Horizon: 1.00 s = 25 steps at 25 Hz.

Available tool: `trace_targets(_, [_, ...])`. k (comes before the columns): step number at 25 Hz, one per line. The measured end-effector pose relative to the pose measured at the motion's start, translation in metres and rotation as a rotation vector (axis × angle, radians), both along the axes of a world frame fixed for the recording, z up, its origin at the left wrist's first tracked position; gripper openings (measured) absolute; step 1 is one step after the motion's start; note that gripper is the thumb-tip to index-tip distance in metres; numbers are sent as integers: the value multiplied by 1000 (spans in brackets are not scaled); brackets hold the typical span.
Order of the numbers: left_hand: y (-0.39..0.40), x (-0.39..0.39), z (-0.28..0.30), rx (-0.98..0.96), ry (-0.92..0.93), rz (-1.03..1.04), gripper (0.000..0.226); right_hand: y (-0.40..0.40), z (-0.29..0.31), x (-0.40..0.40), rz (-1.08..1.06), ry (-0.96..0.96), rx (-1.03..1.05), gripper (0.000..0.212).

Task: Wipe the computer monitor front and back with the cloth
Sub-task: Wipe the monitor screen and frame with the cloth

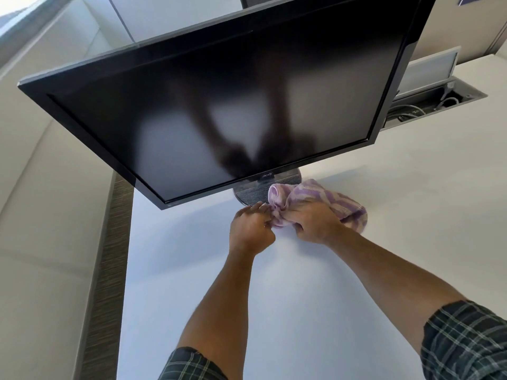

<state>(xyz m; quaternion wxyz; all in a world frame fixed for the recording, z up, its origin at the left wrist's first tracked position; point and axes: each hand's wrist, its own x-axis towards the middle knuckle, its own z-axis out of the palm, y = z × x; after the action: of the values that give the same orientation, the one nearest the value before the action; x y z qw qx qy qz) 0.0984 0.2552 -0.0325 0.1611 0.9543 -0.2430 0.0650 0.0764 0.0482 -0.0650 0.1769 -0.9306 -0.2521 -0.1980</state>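
Note:
A black flat monitor (219, 105) stands on a round ribbed base (249, 192) on the white desk (384, 204), its dark screen facing me and reflecting my two arms. A bunched purple and white cloth (312, 197) lies on the desk just in front of the base. My right hand (315, 224) grips the cloth from above. My left hand (252, 227) pinches the cloth's left end with curled fingers. Both hands sit below the monitor's lower edge, apart from the screen.
An open cable tray (428, 104) with wires and a raised lid is set into the desk behind the monitor at the right. The desk's left edge runs along a textured strip (109, 256) beside a pale panel wall (41, 215).

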Motion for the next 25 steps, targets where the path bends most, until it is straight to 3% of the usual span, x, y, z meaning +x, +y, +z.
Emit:
trace_targets(3, [-9,8,5,-57,-182,111,43,10,-1,13,-247,-97,88,36])
trace_targets(5, [-18,13,6,24,6,177,60,30,1,26,-365,124,78,56])
trace_targets(8, [-25,8,5,74,288,213,68,40,5,33,-324,375,-77,70])
trace_targets(13, [-27,-8,19,27,219,258,41,21,19,17,-279,307,-89,55])
trace_targets(18, [-23,-25,23,-66,273,292,37,12,37,-14,-217,349,-123,38])
trace_targets(21, [-36,-40,28,-168,346,260,33,-4,44,-41,-298,284,-46,32])
trace_targets(23, [-55,-51,38,-214,375,196,25,-15,44,-52,-434,218,110,31])
trace_targets(25, [-78,-54,50,-226,381,130,28,-23,45,-56,-524,250,435,36])
